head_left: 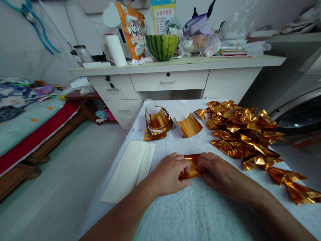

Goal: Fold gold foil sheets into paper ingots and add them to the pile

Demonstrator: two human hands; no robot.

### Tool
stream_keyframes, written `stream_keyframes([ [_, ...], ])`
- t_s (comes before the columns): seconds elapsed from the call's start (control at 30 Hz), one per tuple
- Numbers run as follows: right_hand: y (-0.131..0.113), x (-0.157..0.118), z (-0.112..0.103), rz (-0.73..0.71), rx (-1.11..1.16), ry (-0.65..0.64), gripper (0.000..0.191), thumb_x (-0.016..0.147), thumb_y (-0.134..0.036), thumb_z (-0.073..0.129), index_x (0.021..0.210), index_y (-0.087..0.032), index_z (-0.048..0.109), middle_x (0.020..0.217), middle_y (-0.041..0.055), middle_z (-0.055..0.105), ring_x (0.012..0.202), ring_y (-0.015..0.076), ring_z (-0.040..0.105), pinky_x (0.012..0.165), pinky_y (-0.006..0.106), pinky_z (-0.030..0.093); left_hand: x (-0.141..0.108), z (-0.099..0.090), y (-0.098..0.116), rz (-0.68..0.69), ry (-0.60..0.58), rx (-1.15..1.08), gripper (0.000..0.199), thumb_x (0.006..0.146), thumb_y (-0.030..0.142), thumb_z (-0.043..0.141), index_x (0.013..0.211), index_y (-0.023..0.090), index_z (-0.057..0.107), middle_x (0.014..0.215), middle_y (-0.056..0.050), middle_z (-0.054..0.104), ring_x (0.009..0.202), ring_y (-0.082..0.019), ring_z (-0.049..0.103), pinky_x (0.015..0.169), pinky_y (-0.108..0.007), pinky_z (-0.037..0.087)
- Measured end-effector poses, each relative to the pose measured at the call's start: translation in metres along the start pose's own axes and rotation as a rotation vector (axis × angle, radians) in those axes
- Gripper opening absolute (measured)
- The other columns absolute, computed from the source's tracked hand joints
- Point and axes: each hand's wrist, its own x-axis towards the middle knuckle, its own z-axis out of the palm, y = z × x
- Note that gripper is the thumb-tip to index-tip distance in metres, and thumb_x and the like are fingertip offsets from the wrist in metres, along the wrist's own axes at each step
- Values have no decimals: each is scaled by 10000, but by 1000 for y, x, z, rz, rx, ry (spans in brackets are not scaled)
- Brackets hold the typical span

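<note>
From where I stand, two items carry print. Item 1, poster (164, 20), upright at the wall (92, 36) behind the bench (150, 68): heading in red Chinese characters on a yellow field. The first three characters read "好孩子" (good child); the rest of the heading cannot be read with certainty. Lines below the heading: too small to read. Item 2, orange bag (132, 33), standing tilted on the bench: large, stylised Chinese characters on the front, not legible with certainty. Smaller print on the bag: blurred.

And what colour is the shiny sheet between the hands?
The sheet is coppery gold, best seen in the head view.
</note>
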Motion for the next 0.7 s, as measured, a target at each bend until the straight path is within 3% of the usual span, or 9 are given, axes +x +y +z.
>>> stream_keyframes([
  [0.2,-3,1,-3,4,27,10,159,835,-45,472,795,-181,545,867,39,587,798,166,534,735,303,419,0,4,-4,9,26,-19,57,791,176,638,752,184,597,759,18,609,750,-137,556,679,-254,364],
  [0.47,5,3,1,78,46,-2,148,870,-119,519,800,-190,628,890,41,603,813,169,555,727,281,411,1,5,-3,17,40,21,116,838,141,550,753,181,619,749,11,622,741,-134,578,688,-248,380],
  [0.7,6,3,-1,126,89,14,171,889,-151,506,775,-188,628,828,21,633,760,149,565,687,250,401,3,5,-1,-55,46,72,175,883,183,505,751,176,621,769,-7,643,734,-152,589,671,-260,394],
])
